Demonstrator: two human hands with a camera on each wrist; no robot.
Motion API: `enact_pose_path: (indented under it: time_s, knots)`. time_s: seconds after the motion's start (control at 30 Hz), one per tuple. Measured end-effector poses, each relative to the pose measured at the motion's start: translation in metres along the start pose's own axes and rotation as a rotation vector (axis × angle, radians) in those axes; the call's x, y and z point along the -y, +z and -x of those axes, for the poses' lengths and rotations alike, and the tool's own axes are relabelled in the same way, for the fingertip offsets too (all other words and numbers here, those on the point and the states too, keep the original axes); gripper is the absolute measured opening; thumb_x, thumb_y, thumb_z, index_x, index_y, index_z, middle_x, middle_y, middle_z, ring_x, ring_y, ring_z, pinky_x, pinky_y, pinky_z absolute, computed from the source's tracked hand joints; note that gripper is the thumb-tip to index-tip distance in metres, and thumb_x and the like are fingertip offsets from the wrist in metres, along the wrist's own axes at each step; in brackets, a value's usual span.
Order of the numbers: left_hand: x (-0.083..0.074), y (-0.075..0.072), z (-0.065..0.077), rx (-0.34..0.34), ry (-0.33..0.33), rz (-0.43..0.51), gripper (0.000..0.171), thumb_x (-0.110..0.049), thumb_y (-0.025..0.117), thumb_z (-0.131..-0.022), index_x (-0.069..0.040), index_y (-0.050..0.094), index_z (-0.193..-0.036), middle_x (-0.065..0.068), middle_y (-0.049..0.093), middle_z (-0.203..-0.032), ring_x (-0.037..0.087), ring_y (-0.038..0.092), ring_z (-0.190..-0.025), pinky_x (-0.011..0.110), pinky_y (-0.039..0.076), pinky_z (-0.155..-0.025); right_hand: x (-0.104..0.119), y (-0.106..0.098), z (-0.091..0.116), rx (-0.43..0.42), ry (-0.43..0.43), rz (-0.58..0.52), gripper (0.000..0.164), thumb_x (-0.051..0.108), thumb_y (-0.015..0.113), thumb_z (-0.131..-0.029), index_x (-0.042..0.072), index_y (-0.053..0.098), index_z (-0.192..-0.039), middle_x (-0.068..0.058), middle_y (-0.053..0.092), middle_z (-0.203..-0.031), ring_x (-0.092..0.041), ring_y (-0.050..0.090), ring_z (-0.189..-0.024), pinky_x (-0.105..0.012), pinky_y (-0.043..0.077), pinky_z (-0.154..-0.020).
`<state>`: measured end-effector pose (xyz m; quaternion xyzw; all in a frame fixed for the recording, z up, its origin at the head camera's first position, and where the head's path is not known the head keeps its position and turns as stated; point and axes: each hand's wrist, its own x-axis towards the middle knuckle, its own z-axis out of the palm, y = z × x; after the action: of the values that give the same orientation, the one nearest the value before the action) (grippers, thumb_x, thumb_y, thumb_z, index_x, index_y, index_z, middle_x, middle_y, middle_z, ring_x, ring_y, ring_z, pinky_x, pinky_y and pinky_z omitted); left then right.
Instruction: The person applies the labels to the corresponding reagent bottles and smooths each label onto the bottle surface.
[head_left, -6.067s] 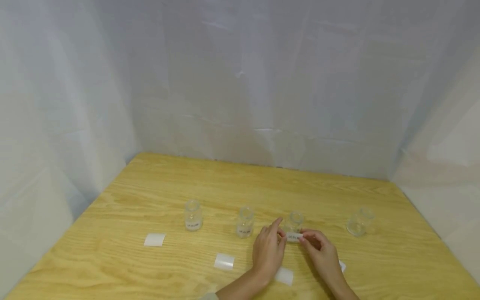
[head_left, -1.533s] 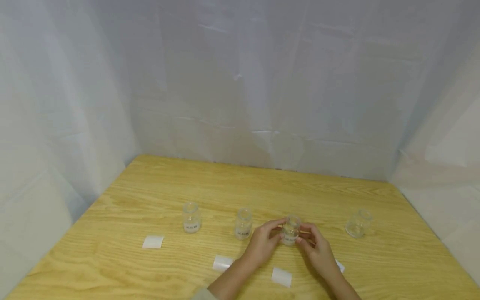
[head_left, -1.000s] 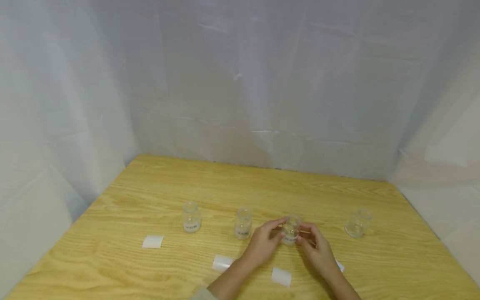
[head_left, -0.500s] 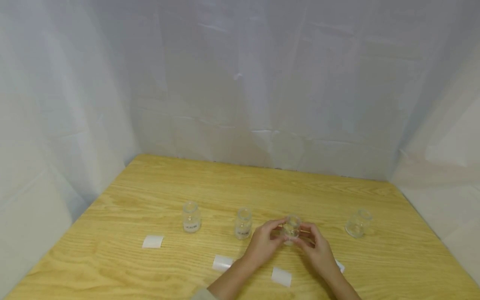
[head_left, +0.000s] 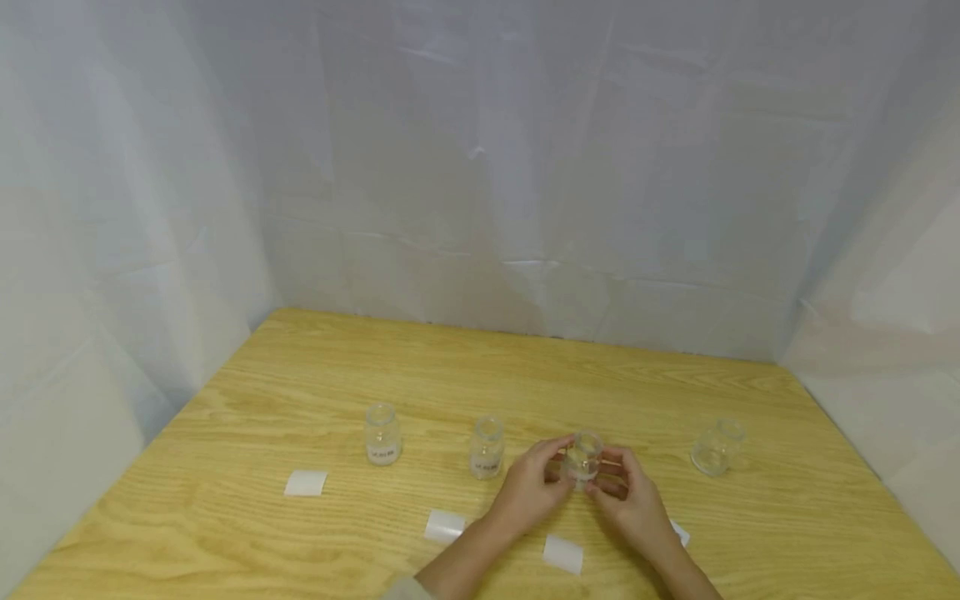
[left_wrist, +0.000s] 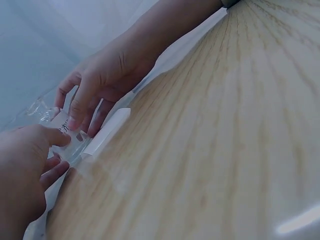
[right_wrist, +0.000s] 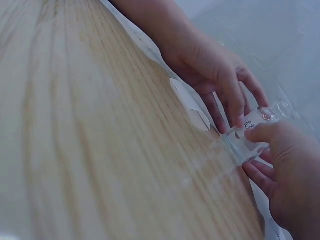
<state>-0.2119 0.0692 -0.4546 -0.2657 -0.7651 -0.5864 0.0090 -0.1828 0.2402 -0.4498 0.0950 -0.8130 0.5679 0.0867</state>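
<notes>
Both hands (head_left: 529, 487) (head_left: 632, 500) hold a labelled glass jar (head_left: 584, 458) directly between them.

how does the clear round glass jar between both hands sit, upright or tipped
The jar is upright: the head view shows its round mouth facing up.

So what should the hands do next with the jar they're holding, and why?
Maybe slide both thumbs outward to smooth the label. The left hand and right hand hold the jar between them, and the thumbs already touch the label. I can't tell whether its ends are stuck down, so smoothing seems sensible.
</notes>
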Motion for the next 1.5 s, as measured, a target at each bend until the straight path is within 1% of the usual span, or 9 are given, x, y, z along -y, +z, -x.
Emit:
enact_pose_path:
  time_s: [0.1,0.27,0.37,0.73,1.0,1.13,1.27,1.4,1.5]
  knots:
    - [0.002,0.002,0.000,-0.019,0.022,-0.043,0.054,0.004,0.065,-0.082,-0.007,0.047,-0.132,0.007,0.050,-0.127,0.019,0.053,-0.106,0.019,0.047,-0.079,-0.003,0.002,-0.001,-0.017,-0.024,0.015,0.050,-0.008,0.070,-0.075,-0.001,0.045,-0.118,-0.022,0.054,-0.113,-0.034,0.058,-0.097,-0.028,0.050,-0.079]
    - [0.004,0.003,0.000,-0.056,0.077,-0.084,0.054,0.008,0.063,-0.081,-0.006,0.048,-0.130,0.008,0.052,-0.125,0.018,0.054,-0.104,0.019,0.047,-0.079,-0.006,0.003,-0.002,-0.046,-0.154,0.088,0.047,-0.013,0.068,-0.073,-0.003,0.048,-0.114,-0.020,0.056,-0.110,-0.034,0.059,-0.093,-0.029,0.051,-0.076]
    - [0.004,0.003,0.000,-0.061,0.083,-0.086,0.053,0.010,0.062,-0.081,-0.005,0.049,-0.130,0.008,0.053,-0.124,0.017,0.055,-0.104,0.020,0.047,-0.079,-0.006,0.002,-0.001,-0.043,-0.191,0.103,0.045,-0.015,0.065,-0.074,-0.003,0.048,-0.114,-0.019,0.056,-0.110,-0.035,0.059,-0.094,-0.030,0.051,-0.077]
    - [0.003,0.002,0.000,-0.075,0.081,-0.109,0.053,0.013,0.061,-0.080,-0.005,0.050,-0.128,0.008,0.054,-0.124,0.021,0.056,-0.103,0.021,0.048,-0.079,-0.005,0.002,-0.002,-0.035,-0.156,0.078,0.045,-0.020,0.062,-0.074,-0.005,0.047,-0.114,-0.021,0.055,-0.112,-0.038,0.056,-0.097,-0.029,0.050,-0.078]
    - [0.003,0.004,0.000,-0.097,0.072,-0.104,0.060,0.018,0.061,-0.075,-0.006,0.050,-0.129,0.011,0.055,-0.122,0.020,0.058,-0.098,0.018,0.048,-0.074,-0.006,0.001,-0.002,-0.033,-0.126,0.069,0.049,-0.019,0.064,-0.074,-0.003,0.047,-0.117,-0.020,0.056,-0.110,-0.036,0.057,-0.096,-0.028,0.051,-0.077]
    - [0.003,0.004,0.000,-0.110,0.075,-0.127,0.063,0.020,0.062,-0.073,-0.007,0.051,-0.129,0.011,0.056,-0.120,0.018,0.058,-0.094,0.018,0.049,-0.072,-0.007,0.001,-0.002,-0.016,-0.116,0.056,0.054,-0.020,0.064,-0.073,-0.004,0.044,-0.121,-0.021,0.053,-0.113,-0.037,0.056,-0.098,-0.028,0.050,-0.078]
    - [0.002,0.004,0.001,-0.125,0.083,-0.155,0.063,0.021,0.059,-0.073,-0.006,0.050,-0.129,0.010,0.055,-0.120,0.020,0.057,-0.097,0.020,0.048,-0.076,-0.004,0.000,-0.001,-0.005,-0.104,0.067,0.055,-0.019,0.063,-0.074,-0.004,0.042,-0.123,-0.021,0.053,-0.113,-0.037,0.054,-0.100,-0.030,0.050,-0.080]
    - [-0.002,0.004,0.001,-0.166,0.083,-0.137,0.055,0.017,0.056,-0.078,-0.004,0.049,-0.128,0.009,0.053,-0.120,0.023,0.054,-0.103,0.025,0.047,-0.083,0.004,-0.007,0.001,-0.023,-0.104,0.132,0.053,-0.016,0.063,-0.077,-0.003,0.041,-0.124,-0.020,0.053,-0.112,-0.036,0.053,-0.102,-0.032,0.049,-0.082]
    - [-0.011,0.004,0.001,-0.223,0.100,-0.106,0.048,0.011,0.056,-0.082,-0.004,0.048,-0.126,0.006,0.051,-0.119,0.020,0.051,-0.105,0.027,0.045,-0.086,0.012,-0.019,0.003,-0.058,-0.164,0.172,0.050,-0.017,0.060,-0.078,-0.006,0.041,-0.123,-0.020,0.053,-0.112,-0.032,0.053,-0.102,-0.027,0.049,-0.081]
